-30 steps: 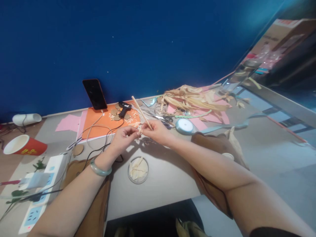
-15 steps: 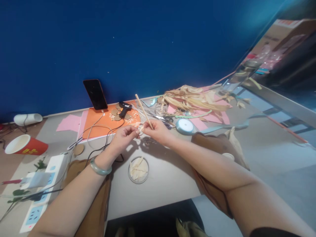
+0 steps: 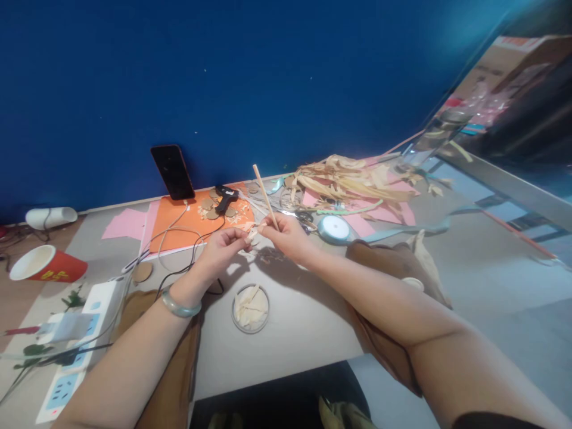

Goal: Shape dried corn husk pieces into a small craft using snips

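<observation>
My right hand (image 3: 286,235) pinches the lower end of a thin wooden stick (image 3: 264,193) that points up and away to the left. My left hand (image 3: 223,247), with a green bangle on its wrist, has its fingertips pinched on a small pale husk piece (image 3: 252,233) at the stick's base. Both hands meet over the grey table (image 3: 295,322). Just below them sits a small round dish (image 3: 251,307) holding pale husk scraps.
A black glue gun (image 3: 226,197) and brown card discs lie on orange paper (image 3: 179,221). A phone (image 3: 172,172) leans on the blue wall. Dried husks (image 3: 353,179), ribbon roll (image 3: 334,227), scissors, power strip (image 3: 75,339) and red cup (image 3: 42,267) surround the hands.
The stick has tipped more upright, its top end moving right. Both hands have stayed together with only a slight shift.
</observation>
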Tool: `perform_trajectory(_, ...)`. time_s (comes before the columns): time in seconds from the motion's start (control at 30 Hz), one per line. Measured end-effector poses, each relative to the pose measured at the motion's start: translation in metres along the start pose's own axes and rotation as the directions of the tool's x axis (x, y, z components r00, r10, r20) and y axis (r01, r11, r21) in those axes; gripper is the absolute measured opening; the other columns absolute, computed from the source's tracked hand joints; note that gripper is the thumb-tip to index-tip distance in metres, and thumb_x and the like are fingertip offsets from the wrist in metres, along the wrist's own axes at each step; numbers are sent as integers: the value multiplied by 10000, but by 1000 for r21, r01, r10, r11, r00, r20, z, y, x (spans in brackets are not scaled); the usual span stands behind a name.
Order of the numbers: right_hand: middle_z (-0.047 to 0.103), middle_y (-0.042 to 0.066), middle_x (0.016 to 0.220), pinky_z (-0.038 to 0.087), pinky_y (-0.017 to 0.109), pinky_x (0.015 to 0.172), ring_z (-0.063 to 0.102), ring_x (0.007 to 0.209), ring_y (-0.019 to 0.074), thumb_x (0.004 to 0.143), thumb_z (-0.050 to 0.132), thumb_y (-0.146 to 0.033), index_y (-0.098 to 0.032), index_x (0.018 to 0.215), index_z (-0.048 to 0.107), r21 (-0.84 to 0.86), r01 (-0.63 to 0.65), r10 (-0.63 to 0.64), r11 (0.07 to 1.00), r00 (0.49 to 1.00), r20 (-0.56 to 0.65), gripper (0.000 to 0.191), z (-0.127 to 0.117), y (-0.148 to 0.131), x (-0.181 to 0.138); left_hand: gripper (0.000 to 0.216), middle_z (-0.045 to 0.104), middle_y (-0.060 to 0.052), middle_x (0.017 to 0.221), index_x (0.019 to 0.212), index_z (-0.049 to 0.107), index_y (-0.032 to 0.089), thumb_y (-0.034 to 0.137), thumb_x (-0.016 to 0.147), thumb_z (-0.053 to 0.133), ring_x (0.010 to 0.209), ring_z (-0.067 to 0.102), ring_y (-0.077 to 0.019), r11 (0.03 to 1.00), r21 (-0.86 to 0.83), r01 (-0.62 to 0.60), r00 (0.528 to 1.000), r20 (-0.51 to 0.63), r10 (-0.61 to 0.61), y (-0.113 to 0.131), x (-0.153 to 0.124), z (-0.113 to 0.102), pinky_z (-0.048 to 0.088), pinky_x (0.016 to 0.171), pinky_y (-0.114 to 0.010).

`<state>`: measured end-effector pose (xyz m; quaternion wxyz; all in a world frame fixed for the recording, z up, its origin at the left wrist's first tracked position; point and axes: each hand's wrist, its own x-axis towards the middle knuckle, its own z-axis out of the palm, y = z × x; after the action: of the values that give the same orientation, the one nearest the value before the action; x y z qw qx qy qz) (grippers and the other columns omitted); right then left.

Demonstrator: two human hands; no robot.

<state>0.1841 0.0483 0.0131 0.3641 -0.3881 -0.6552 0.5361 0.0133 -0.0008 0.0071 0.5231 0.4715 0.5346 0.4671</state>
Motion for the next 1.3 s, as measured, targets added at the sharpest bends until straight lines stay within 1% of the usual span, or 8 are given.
perform_trajectory(0.17, 380, -66, 515, 245, 233, 484, 309, 490, 77, 768, 588, -344, -187, 684, 491, 26, -2, 2, 1000, 1000, -1, 204, 0, -2, -1, 203, 647, -3, 640, 657, 630, 164, 342, 722, 704, 631, 550, -121, 1000, -26, -2, 1000, 11, 2, -2, 0, -3, 418, 687, -254)
perform_trajectory(0.47, 383, -71, 518, 245, 234, 485, 306, 487, 75, 757, 603, -369, -183, 702, 503, 35, 3, -2, 999, 1000, -23, 218, 0, 1, 0, 244, 646, -14, 660, 648, 638, 160, 373, 754, 689, 657, 547, -123, 999, -37, -5, 999, 44, 6, -3, 0, -3, 417, 698, -252)
perform_trajectory(0.6, 387, -71, 518, 244, 231, 488, 309, 492, 74, 741, 626, -370, -175, 705, 529, 30, -5, 5, 1000, 1000, -3, 221, 0, 4, 2, 246, 654, -9, 645, 666, 643, 164, 389, 721, 724, 630, 542, -121, 1000, -7, -11, 1000, 23, 11, -4, 0, -2, 421, 678, -258)
perform_trajectory(0.73, 411, -64, 537, 251, 229, 499, 322, 512, 75, 723, 656, -394, -157, 718, 568, 33, -9, 7, 999, 998, 61, 253, 2, 6, 2, 273, 647, -4, 614, 680, 636, 168, 416, 681, 750, 613, 565, -132, 999, 1, -33, 999, 13, 33, -4, 1, -1, 444, 667, -276)
perform_trajectory(0.87, 358, -78, 514, 236, 225, 488, 295, 499, 70, 726, 664, -418, -153, 687, 573, -5, -17, 17, 1000, 994, 106, 282, 3, 8, 1, 283, 645, 3, 623, 690, 624, 168, 394, 638, 785, 609, 583, -133, 999, -22, -23, 1000, 14, 23, -4, 2, 0, 462, 654, -279)
perform_trajectory(0.97, 333, -84, 513, 222, 224, 480, 276, 492, 68, 736, 656, -401, -154, 695, 579, -13, -2, 4, 1000, 992, 124, 262, 4, 10, 1, 268, 646, 6, 646, 692, 630, 164, 363, 630, 798, 613, 578, -122, 1000, -6, -25, 1000, -4, 25, -4, 1, 0, 455, 636, -261)
perform_trajectory(1.1, 332, -81, 527, 214, 223, 483, 273, 501, 67, 744, 647, -387, -153, 693, 581, -4, 10, -9, 1000, 992, 130, 249, 4, 10, 1, 240, 644, 8, 662, 702, 650, 160, 334, 635, 802, 620, 567, -112, 999, 16, -44, 999, -21, 45, -3, -1, -1, 441, 630, -247)
perform_trajectory(1.3, 358, -78, 540, 217, 221, 484, 282, 509, 66, 694, 690, -399, -161, 671, 535, 19, -12, 10, 1000, 992, 124, 284, 5, 5, 1, 228, 646, 11, 668, 687, 652, 165, 303, 611, 816, 623, 555, -109, 997, -46, -62, 997, -56, 59, -3, -1, -2, 427, 621, -242)
